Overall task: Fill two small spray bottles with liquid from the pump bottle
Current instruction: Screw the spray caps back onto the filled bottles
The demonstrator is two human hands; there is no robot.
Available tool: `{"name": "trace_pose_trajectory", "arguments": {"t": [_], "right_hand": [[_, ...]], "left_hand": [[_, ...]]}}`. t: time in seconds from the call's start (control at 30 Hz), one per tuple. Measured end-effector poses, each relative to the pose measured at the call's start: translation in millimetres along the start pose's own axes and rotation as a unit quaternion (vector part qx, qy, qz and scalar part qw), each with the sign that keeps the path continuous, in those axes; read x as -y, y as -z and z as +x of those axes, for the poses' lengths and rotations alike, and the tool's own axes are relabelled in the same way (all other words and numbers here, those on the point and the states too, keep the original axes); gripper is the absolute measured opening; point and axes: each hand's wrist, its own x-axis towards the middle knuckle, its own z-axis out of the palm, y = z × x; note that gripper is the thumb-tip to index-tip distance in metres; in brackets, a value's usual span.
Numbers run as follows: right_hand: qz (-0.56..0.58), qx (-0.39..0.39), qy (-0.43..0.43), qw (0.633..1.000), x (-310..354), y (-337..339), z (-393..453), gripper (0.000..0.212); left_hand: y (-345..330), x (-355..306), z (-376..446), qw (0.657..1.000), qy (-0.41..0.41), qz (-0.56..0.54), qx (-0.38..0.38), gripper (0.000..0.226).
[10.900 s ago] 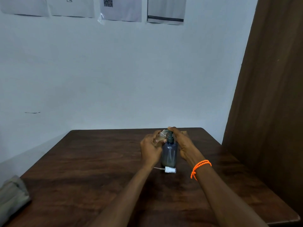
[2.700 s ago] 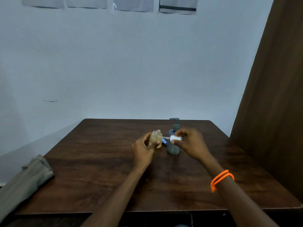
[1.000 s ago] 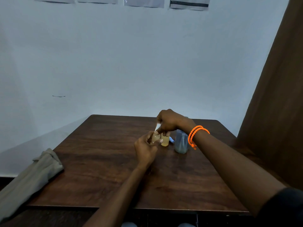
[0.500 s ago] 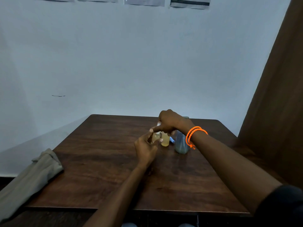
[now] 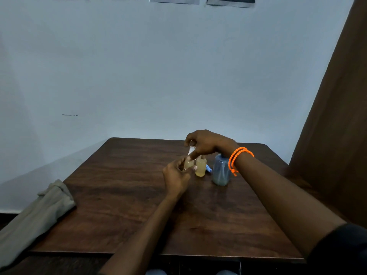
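Note:
Two small spray bottles with yellowish liquid stand near the middle of the table. My left hand (image 5: 175,178) grips the left spray bottle (image 5: 188,164). My right hand (image 5: 206,143) pinches a white spray cap (image 5: 191,150) right above that bottle's neck. The second spray bottle (image 5: 200,166) stands just to the right, touching or nearly touching the first. The blue-grey pump bottle (image 5: 221,173) stands further right; my right wrist hides its pump head.
A small blue cap (image 5: 208,168) lies between the second spray bottle and the pump bottle. A folded grey-green cloth (image 5: 37,211) hangs over the dark wooden table's (image 5: 119,195) left front corner. A brown panel (image 5: 341,116) rises at the right.
My right hand has stayed over the left bottle with the white cap and its fingers have shifted on it. My left hand keeps hold of the bottle.

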Motion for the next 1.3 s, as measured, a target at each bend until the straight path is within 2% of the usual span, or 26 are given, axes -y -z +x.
{"name": "trace_pose_trajectory", "arguments": {"t": [0.07,0.1,0.13,0.23,0.27,0.33,0.43,0.47,0.57,0.63,0.73,0.8,0.9,1.13,1.3], "right_hand": [[0.004,-0.012,0.005,1.000,-0.8,3.3,0.6,0.022],[0.007,-0.009,-0.005,1.000,-0.3,2.4,1.8,0.016],[0.002,-0.006,-0.018,1.000,1.0,0.8,2.5,0.018],[-0.023,0.007,-0.058,0.998,1.7,-5.5,7.4,0.050],[-0.008,0.009,-0.060,0.998,0.6,-5.8,8.2,0.055],[0.033,0.014,-0.040,0.999,-1.8,-1.7,8.1,0.047],[0.034,0.010,-0.015,0.999,-0.6,3.8,5.2,0.021],[0.021,0.006,-0.024,0.999,1.3,2.5,5.8,0.021],[-0.037,-0.028,-0.073,0.996,4.5,-9.8,13.7,0.048],[-0.036,-0.028,-0.081,0.996,2.0,-11.4,17.3,0.056],[-0.002,0.015,-0.029,0.999,0.6,-2.7,15.3,0.043],[-0.016,0.006,0.002,1.000,3.4,-0.3,13.5,0.036],[-0.015,-0.006,-0.013,1.000,8.1,-5.8,17.0,0.023],[-0.071,-0.106,-0.093,0.988,12.0,-32.3,15.5,0.051],[-0.013,-0.064,-0.102,0.993,12.2,-21.5,6.9,0.061]], "left_hand": [[-1.2,-0.1,2.1,1.000,-0.013,-0.001,0.004,0.020],[-2.2,0.9,3.1,1.000,-0.015,0.000,0.003,0.021],[-3.1,1.7,3.3,1.000,-0.016,0.002,0.000,0.023],[-4.2,4.8,1.8,1.000,-0.011,0.016,-0.005,0.023],[-4.4,5.8,1.5,1.000,-0.008,0.015,-0.004,0.022],[-4.5,6.5,2.4,1.000,0.000,0.006,-0.002,0.023],[-3.6,0.8,4.7,1.000,-0.014,0.000,0.001,0.026],[-4.2,-0.6,5.3,1.000,-0.014,-0.003,0.000,0.027],[-4.8,0.9,4.8,1.000,-0.009,-0.001,-0.005,0.027],[-4.6,5.6,4.2,1.000,-0.006,0.004,-0.002,0.022],[-2.5,10.9,6.6,1.000,0.008,0.008,0.002,0.020],[-1.4,10.1,8.5,1.000,-0.004,0.004,0.004,0.019],[-0.4,5.9,7.9,1.000,-0.008,-0.004,-0.018,0.024],[-2.3,10.2,5.7,1.000,-0.016,0.005,-0.020,0.030],[-0.3,10.9,8.3,1.000,0.007,0.027,-0.005,0.023]]}}
